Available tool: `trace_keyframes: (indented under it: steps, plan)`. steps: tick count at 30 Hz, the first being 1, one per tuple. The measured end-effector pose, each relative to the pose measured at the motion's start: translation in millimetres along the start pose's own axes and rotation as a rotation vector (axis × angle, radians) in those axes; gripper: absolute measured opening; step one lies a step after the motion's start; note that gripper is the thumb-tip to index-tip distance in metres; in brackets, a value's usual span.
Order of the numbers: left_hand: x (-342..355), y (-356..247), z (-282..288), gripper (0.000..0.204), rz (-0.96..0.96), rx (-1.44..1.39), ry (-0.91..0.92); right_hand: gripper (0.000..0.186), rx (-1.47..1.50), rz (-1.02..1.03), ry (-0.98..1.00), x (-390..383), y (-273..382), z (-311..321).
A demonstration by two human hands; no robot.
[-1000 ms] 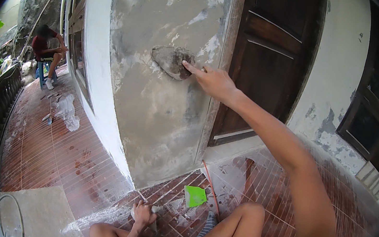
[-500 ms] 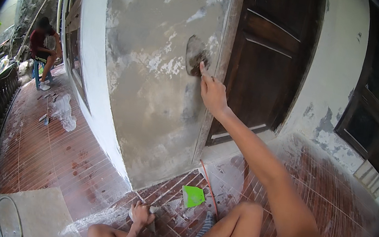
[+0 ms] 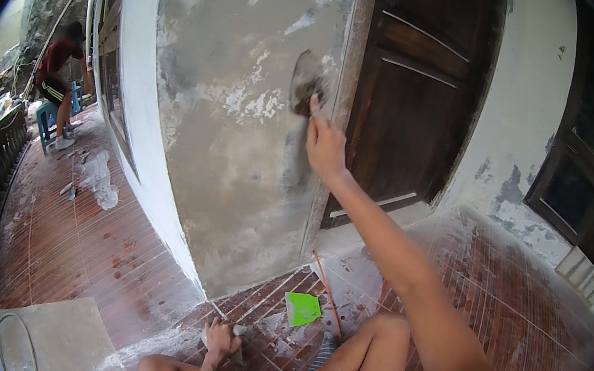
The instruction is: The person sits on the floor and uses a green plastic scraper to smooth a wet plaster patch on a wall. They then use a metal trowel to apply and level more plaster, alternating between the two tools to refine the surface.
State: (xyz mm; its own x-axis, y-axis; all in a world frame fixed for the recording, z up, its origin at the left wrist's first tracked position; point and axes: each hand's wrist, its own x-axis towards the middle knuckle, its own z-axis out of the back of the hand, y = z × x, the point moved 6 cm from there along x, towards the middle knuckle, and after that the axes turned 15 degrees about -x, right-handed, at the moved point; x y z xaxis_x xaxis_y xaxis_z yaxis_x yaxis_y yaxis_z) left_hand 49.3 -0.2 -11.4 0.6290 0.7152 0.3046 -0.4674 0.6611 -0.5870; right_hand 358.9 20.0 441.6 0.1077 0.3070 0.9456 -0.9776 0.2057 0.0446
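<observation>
Trowelling wet plaster onto wall.
My right hand (image 3: 325,144) is closed around what looks like a trowel (image 3: 305,84) just above it: stiff blade, heavy slippery mortar; grip the handle.

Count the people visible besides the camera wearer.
1. A person in a red top stands far left on the porch, beside a blue stool. Others may be hidden behind the wall or beyond the frame.

Soft daylight is entering from the open left side, leaving the dark wooden door (image 3: 415,103) dim. No hard shadows or glare are showing. Fisheye distortion is bending the wall (image 3: 232,161) edges; a black vignette is ringing the frame.
</observation>
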Motion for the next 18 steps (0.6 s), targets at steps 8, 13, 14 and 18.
trace_keyframes:
  steps: [8,13,14,18]
  plan:
    - [-4.2,-1.8,0.6,0.030,0.014,0.046,0.001,0.051,0.013,0.178,0.102,-13.8,-33.5,47.6]
    - [0.8,3.3,-2.8,0.038,0.069,0.050,0.082,0.048,0.061,-0.116,-0.042,46.0,-18.1,25.1]
    - [1.2,3.3,-2.8,0.038,0.071,0.056,0.077,0.049,0.062,-0.141,-0.035,34.3,-5.0,12.2]
    - [1.0,-3.4,-0.3,0.036,-0.028,0.046,-0.007,0.060,0.048,0.037,0.159,-47.3,19.9,-7.6]
